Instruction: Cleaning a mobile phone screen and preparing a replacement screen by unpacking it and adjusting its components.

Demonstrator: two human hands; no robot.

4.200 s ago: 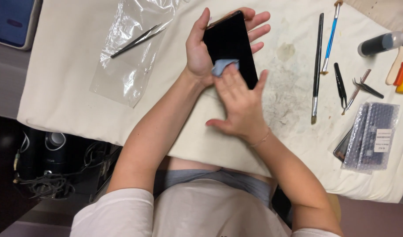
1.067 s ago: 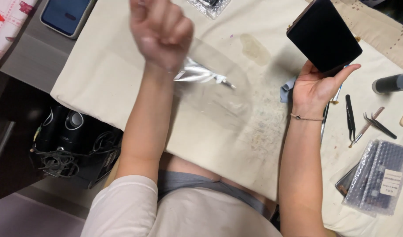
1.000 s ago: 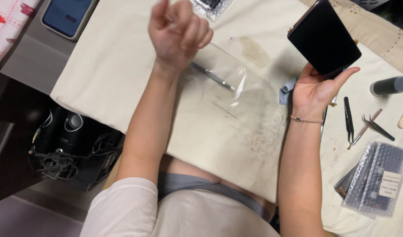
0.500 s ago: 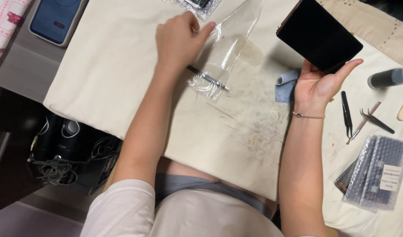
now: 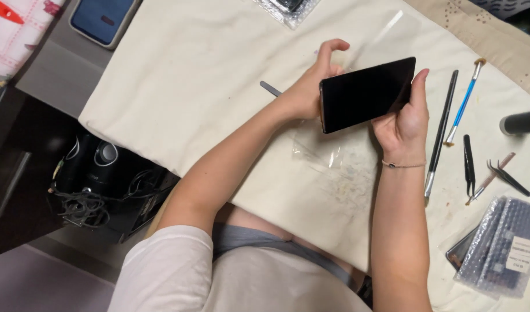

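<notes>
Phone (image 5: 366,93): flat black slab, glossy dark face toward the camera, unlit, corners rounded. Held above the cream cloth (image 5: 190,86) that covers the worktop, roughly centre of the cloth, not touching it. Right hand (image 5: 405,118) grips its right end, thumb up along the short edge, fingers behind (hidden by the slab). Left hand (image 5: 314,86) sits at the phone's left end with fingers curled, thumb and forefinger pinched close; whether it actually bears on the phone's edge cannot be told. Long axis runs left to right, right end tipped slightly higher and farther from the person; which end is the top of the phone cannot be told. Under the hands lies a clear plastic bag (image 5: 334,156), crumpled, and a grey tweezer tip (image 5: 270,88) pokes out beside the left wrist. Open room: bare cloth to the left and toward the cloth's near-left edge. Crowded on the right: a long black tool (image 5: 440,134), a blue-handled brush (image 5: 465,101), black tweezers (image 5: 468,167), a bubble-wrap pouch (image 5: 501,245) near the front-right corner. A dark blue case (image 5: 100,20) lies off the cloth, far left.
</notes>
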